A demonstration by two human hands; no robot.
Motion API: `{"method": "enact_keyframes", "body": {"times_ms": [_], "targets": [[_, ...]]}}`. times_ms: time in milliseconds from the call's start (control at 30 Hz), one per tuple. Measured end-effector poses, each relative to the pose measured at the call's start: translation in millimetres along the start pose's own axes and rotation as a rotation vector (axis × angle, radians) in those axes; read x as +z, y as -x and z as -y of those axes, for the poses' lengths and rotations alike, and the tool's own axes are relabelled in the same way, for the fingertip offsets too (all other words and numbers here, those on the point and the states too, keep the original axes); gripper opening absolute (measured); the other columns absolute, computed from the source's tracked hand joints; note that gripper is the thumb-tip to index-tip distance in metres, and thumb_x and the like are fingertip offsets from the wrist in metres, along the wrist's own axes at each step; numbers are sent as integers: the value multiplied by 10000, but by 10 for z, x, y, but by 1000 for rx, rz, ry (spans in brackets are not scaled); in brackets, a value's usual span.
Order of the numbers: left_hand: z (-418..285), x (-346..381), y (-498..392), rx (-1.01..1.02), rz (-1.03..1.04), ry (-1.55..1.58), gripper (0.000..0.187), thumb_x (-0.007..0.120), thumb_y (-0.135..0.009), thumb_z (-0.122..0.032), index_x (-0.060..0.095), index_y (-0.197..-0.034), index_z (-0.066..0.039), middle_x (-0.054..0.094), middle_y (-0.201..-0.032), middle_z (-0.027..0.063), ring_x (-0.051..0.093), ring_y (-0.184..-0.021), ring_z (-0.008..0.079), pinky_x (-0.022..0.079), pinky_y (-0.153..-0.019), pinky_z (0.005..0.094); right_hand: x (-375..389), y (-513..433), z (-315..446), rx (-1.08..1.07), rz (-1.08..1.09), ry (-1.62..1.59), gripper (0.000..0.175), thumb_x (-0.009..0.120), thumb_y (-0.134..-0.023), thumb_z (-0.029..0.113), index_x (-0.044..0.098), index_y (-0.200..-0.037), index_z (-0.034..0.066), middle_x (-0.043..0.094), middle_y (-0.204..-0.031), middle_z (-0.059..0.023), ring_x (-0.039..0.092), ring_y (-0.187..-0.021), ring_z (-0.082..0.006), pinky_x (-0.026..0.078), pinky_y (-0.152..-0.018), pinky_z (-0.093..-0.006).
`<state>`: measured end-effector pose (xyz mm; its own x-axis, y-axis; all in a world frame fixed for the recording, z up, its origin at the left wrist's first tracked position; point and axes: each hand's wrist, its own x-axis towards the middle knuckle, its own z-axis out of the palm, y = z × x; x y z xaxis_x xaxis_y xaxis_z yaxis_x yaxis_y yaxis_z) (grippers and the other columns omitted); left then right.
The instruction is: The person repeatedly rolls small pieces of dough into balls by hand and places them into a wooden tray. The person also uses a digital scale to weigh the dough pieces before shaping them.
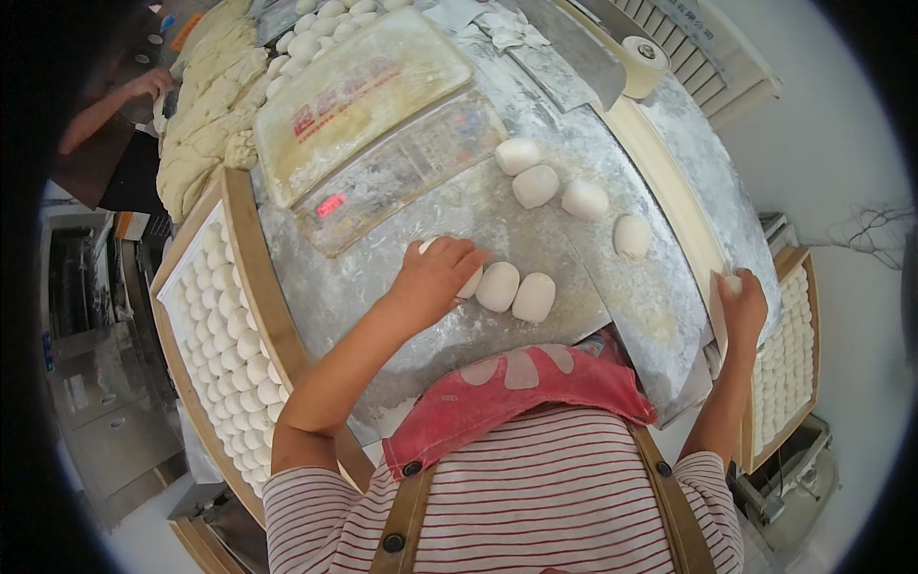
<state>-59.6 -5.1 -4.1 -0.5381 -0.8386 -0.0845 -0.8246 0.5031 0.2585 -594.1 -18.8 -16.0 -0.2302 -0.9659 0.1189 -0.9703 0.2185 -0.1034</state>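
Note:
My left hand (437, 280) curls over pale dough pieces on the floured metal worktop (387, 344); parts of dough show at its fingertips and beside its thumb. In line with it stand two smooth, rounded dough pieces (498, 287), close together. Over at the right edge of the worktop, my right hand (744, 308) grips a small dough piece (732, 284), mostly covered by the fingers, at the near end of a long cream-coloured strip (674, 172). Between my hands and farther off, several more dough pieces (585, 199) lie in a loose curved row.
A flour-dusted digital scale (366, 107) with a lit red display stands ahead. Beyond it are a large dough mass (208, 107) and heaped dough balls (315, 39). Wooden-framed trays of dough balls flank me, left (265, 287) and right (807, 344). Another person's hand (149, 85) touches the dough mass.

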Motion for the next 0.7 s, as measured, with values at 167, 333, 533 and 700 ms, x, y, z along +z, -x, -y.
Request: {"method": "enact_keyframes", "body": {"times_ms": [167, 333, 533, 700], "targets": [[-350, -97, -95, -127, 120, -58, 918, 884, -672, -313, 465, -1483, -405, 581, -1221, 30, 555, -1164, 239, 408, -964, 660, 102, -386, 397, -198, -10, -61, 508, 741, -855, 413, 657, -1264, 124, 711, -1081, -140, 687, -955, -344, 540, -794, -430], [-300, -26, -76, -84, 57, -74, 813, 895, -641, -284, 562, -1376, -379, 588, -1167, 32, 568, -1131, 239, 421, -937, 582, -90, -804, 1244, -262, 100, -72, 748, 740, -836, 363, 439, -1499, 194, 704, -1076, -178, 699, -904, -339, 546, -752, -446], [82, -110, -90, -92, -62, 361, 773, 883, -698, -250, 537, -1390, -241, 580, -1220, 72, 572, -1151, 290, 459, -1007, 487, 102, -1223, 1634, -279, 149, -14, 687, 729, -851, 310, 459, -1473, 197, 716, -1051, -154, 700, -929, -352, 548, -795, -443], [545, -396, 36, -467, -215, 1011, 783, 801, -825, -198, 402, -1497, -146, 575, -1353, 124, 545, -1255, 268, 430, -1070, 364, 33, -1240, 1830, -331, 131, -153, 585, 720, -860, 296, 520, -1394, 165, 716, -1070, -158, 702, -937, -346, 551, -795, -447]]}}
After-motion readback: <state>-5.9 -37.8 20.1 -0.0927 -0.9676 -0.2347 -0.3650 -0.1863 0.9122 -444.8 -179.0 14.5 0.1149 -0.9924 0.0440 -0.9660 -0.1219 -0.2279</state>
